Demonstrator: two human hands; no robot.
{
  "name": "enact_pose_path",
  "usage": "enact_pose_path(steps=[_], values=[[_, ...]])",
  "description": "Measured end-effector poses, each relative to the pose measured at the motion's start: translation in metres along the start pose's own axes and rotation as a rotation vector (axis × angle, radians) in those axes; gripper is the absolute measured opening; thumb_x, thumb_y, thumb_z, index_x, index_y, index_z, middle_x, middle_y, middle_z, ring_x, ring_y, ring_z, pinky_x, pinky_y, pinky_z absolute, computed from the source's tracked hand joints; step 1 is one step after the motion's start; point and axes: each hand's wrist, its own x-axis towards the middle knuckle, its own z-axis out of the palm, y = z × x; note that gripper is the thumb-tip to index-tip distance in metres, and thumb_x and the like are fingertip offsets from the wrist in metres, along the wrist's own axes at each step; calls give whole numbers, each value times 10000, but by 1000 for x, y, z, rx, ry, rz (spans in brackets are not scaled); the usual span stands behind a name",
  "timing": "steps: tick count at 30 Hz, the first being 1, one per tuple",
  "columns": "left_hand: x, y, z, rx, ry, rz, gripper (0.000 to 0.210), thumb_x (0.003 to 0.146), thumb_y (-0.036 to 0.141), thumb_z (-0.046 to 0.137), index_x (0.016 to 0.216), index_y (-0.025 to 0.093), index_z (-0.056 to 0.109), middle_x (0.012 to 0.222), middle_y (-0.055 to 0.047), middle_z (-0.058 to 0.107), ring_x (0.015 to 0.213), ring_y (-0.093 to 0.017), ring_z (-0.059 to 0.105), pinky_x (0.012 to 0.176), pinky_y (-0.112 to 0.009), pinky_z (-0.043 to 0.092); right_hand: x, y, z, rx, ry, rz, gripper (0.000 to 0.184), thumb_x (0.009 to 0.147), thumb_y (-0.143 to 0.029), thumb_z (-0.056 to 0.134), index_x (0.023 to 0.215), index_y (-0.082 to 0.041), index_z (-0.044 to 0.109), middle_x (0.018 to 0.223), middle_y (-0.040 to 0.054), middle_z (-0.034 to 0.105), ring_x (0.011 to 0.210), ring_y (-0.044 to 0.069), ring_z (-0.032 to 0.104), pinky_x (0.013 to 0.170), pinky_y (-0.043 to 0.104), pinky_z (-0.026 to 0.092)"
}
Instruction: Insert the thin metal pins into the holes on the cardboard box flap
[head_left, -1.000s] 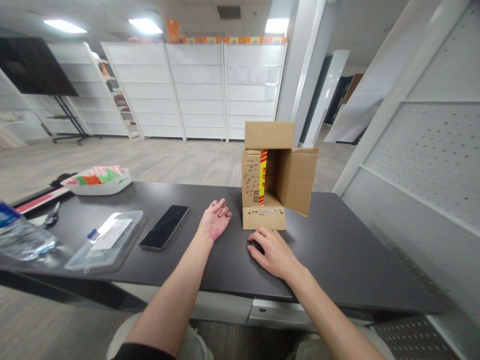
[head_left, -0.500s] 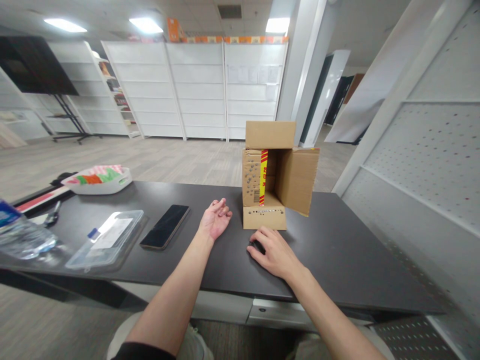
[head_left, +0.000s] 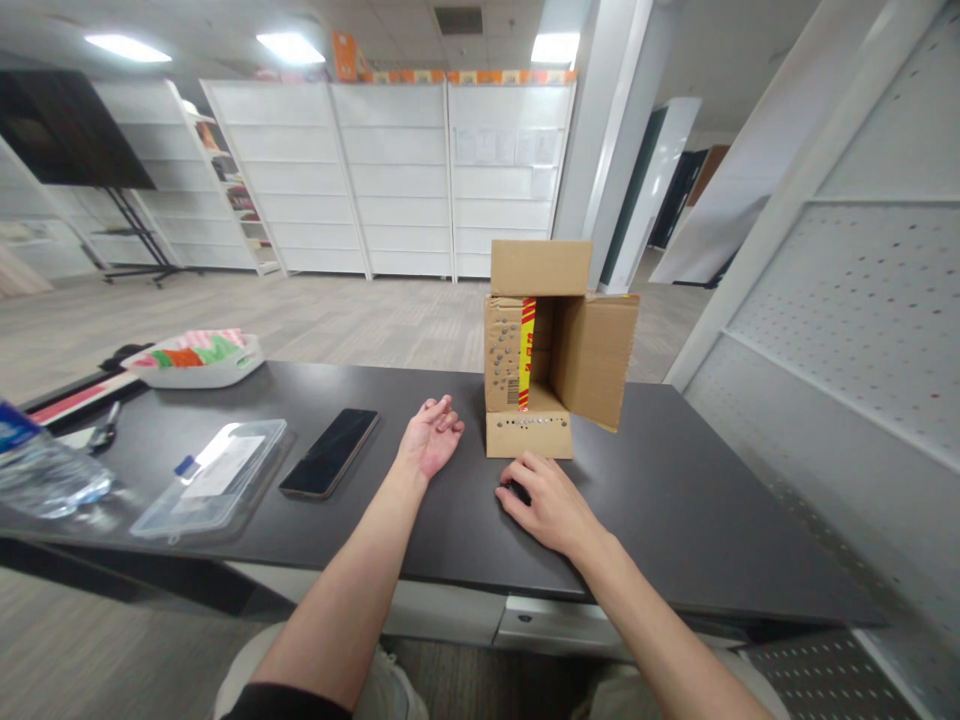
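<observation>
My right hand rests palm down on the dark desk, with its fingers curved over a black computer mouse. Most of the mouse is hidden under the palm and fingers. My left hand lies palm up to the left, its fingers loosely bent and apart, holding nothing. Just beyond my right hand stands a cardboard box with its open side towards me. Its flaps are spread, one up, one down on the desk and one out to the right. Yellow and red tape and small metallic dots show on its left flap.
Left of my left hand lie a black phone and a clear plastic case. Further left are a water bottle and a white basket with colourful packets. A perforated white panel borders the desk on the right.
My right hand has shifted very slightly to the right with the mouse. My left hand and the box stay in place.
</observation>
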Motion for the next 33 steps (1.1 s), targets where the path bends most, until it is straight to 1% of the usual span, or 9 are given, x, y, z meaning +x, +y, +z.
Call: enact_pose_path(steps=[6, 14, 20, 33], values=[[0, 0, 1, 18, 6, 10, 264, 705, 32, 656, 645, 167, 437, 674, 53, 595, 427, -39, 294, 531, -240, 332, 0, 1, 1, 7, 8, -6, 83, 893, -211, 517, 902, -209, 600, 898, 38, 562, 875, 176, 545, 827, 308, 404], [-1, 0, 2, -7, 17, -2, 249, 711, 24, 643, 646, 169, 450, 669, 50, 601, 425, -44, 297, 522, -238, 329, 0, 0, -1, 26, 6, -35, 87, 884, -194, 520, 899, -208, 605, 897, 41, 566, 876, 179, 537, 818, 308, 411], [1, 0, -1, 13, -9, 0, 257, 711, 32, 654, 641, 165, 445, 660, 51, 595, 428, -38, 304, 535, -237, 341, 0, -1, -2, 17, -3, -64, 88, 882, -194, 530, 896, -212, 615, 898, 37, 576, 882, 175, 538, 820, 309, 409], [1, 0, 0, 15, 12, 7, 267, 704, 31, 656, 638, 166, 436, 644, 52, 584, 425, -40, 304, 525, -239, 335, -1, 2, 0, 16, -1, -44, 130, 895, -185, 505, 943, -213, 622, 914, 44, 575, 891, 182, 536, 827, 319, 411]])
